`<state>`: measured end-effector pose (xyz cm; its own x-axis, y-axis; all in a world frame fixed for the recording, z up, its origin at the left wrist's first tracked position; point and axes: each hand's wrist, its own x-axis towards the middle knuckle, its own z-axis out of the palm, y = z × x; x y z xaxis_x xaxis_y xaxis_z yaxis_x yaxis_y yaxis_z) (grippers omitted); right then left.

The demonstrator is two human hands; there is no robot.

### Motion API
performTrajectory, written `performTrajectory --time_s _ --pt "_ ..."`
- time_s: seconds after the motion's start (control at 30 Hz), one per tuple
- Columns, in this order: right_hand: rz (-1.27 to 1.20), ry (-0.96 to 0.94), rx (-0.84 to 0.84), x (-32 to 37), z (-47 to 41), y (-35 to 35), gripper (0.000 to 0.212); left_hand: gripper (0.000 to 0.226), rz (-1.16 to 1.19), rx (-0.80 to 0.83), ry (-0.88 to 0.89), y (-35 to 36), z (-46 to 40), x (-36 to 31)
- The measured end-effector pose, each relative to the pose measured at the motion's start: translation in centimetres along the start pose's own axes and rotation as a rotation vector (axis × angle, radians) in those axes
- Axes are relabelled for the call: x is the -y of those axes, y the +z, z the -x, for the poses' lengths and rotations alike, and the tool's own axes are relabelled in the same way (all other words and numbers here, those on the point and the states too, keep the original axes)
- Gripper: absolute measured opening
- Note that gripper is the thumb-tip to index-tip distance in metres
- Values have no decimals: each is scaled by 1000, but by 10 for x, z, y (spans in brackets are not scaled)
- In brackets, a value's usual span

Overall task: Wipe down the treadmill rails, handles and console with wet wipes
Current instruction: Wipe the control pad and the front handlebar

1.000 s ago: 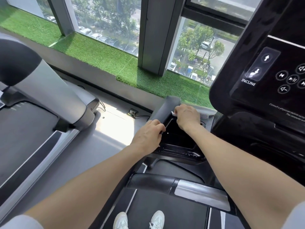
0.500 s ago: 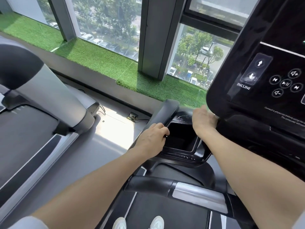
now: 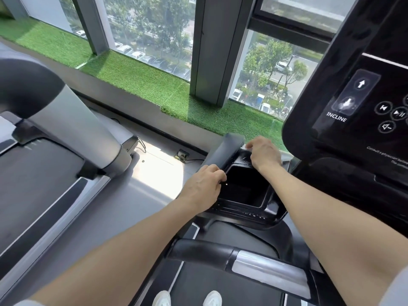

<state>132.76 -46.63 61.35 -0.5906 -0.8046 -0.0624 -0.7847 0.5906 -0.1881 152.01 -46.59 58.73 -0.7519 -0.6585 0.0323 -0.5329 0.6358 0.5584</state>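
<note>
The treadmill's black console (image 3: 344, 111) with INCLINE buttons rises at the right. Left of it sits a black storage tray (image 3: 245, 191) beside the black left handle (image 3: 223, 151). My left hand (image 3: 204, 186) grips the tray's left rim, fingers curled over the edge. At the tray's far rim my right hand (image 3: 263, 154) presses a white wet wipe (image 3: 245, 147), of which only a small corner shows under the fingers. A black and silver front handlebar (image 3: 249, 263) crosses below my arms.
A second grey treadmill (image 3: 66, 133) stands at the left across a grey floor strip (image 3: 123, 202). Artificial grass (image 3: 141, 82) lines the window sill behind. A floor socket with a cable (image 3: 182, 155) lies near the handle. My white shoes (image 3: 187, 299) stand on the belt.
My right hand has slid back left along the tray's far rim, from beside the console toward the handle. The left hand has kept its grip on the tray's left edge.
</note>
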Motion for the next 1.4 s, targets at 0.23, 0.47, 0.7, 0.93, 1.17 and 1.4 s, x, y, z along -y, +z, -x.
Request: performTrajectory --time_s 0.23,0.47,0.7,0.93,1.17,1.4 --pt "86 -291 121 -7 23 -3 33 28 -12 7 20 1 -1 -4" --pt "368 -304 10 -23 43 -19 22 28 13 47 42 4 -3 -16" --pt "562 -310 68 -17 65 -36 25 29 8 81 60 4 4 -19" --pt "158 -198 297 -14 98 -49 17 29 41 82 82 -3 23 -12" --pt "-23 -326 345 10 118 -25 41 28 -13 34 78 -14 41 -3" --pt "176 -515 323 40 120 -7 42 26 -56 38 45 -19 53 10"
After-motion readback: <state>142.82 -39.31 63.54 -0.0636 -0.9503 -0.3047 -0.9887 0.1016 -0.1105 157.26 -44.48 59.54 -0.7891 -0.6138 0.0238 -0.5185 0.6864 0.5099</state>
